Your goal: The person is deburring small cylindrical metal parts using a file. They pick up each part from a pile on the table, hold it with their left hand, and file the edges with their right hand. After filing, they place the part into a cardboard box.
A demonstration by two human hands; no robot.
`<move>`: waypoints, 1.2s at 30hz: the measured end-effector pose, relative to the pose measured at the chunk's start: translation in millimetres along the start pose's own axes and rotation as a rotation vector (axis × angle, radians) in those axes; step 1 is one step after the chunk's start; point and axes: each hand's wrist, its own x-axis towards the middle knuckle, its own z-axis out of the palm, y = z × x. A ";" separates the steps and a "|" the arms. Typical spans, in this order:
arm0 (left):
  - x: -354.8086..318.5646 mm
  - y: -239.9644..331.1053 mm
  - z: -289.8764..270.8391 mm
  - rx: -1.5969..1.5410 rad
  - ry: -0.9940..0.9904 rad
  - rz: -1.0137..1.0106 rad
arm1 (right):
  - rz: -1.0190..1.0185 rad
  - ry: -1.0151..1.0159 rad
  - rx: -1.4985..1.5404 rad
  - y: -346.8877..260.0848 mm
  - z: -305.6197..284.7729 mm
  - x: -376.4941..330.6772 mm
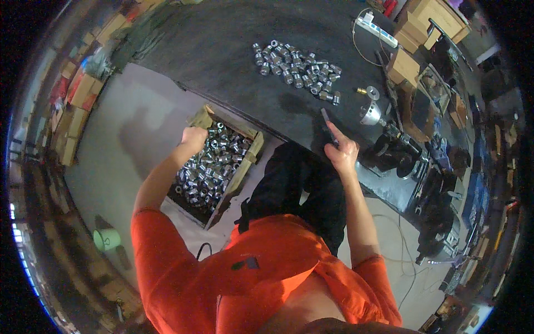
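The left grip [194, 140] clamps the far corner of a weathered wooden box [255, 148], just left of the black-topped counter [222, 55]; the right grip [343, 154] clasps a slim grey bar [325, 115]. Lopsided pulling could tip the box, spilling its silvery metal fittings [214, 172].

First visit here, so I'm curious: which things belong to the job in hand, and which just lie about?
Seemingly in use: box, left hand at its rim; fittings; grey tool in right hand.
Apparently lying about: power strip, green container, carton.
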 end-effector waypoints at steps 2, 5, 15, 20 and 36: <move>-6.6 9.8 -34.2 -0.061 0.064 -0.028 | -0.037 0.042 0.010 9.3 3.0 -1.6; -15.1 33.0 -92.7 -0.214 0.300 0.060 | 0.123 -0.087 -0.028 -8.8 -7.0 1.5; 72.2 135.1 -177.0 0.032 0.417 0.555 | -0.034 0.032 0.001 8.0 3.9 -0.9; 77.4 141.5 -180.8 0.059 0.420 0.639 | -0.036 0.063 -0.040 7.0 3.2 -1.0; 67.8 147.8 -148.1 -0.635 0.474 0.100 | 0.052 -0.169 -0.219 -1.9 -0.9 15.2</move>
